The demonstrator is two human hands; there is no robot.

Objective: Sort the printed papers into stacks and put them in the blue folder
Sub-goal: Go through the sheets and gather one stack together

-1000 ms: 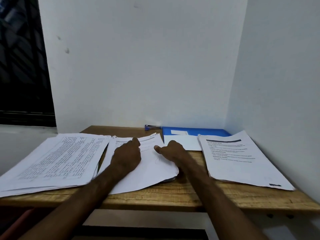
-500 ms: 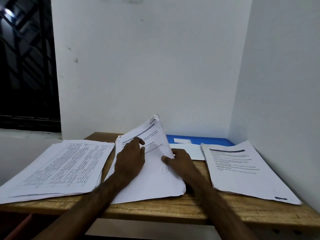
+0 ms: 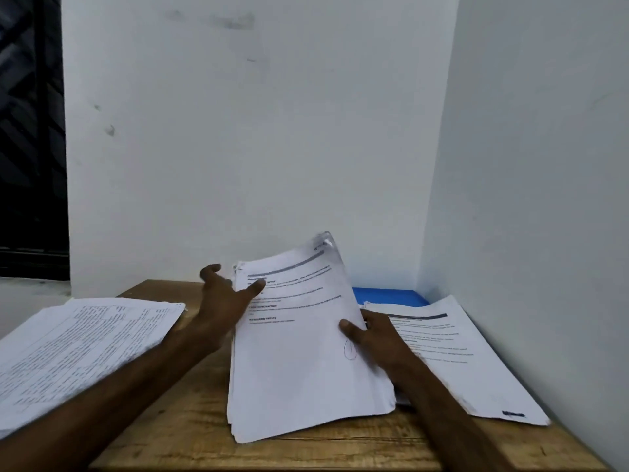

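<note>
So the middle stack of white printed papers [image 3: 299, 352], flat on the wooden surface [image 3: 190, 420] a second ago, is now tipped up, left hand [image 3: 221, 308] and right hand [image 3: 377, 335] both gripping its sides (squaring it, I'd guess), flat blue folder [image 3: 388, 296] untouched at the far right corner.

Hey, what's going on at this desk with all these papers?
A person holds the middle paper stack in both hands: the left hand pinches its far left edge, the right hand grips its right edge. The stack's far end is tilted up; its near edge rests on the wooden table. The left stack and the right stack lie flat beside it, and the blue folder lies behind, partly hidden.
</note>
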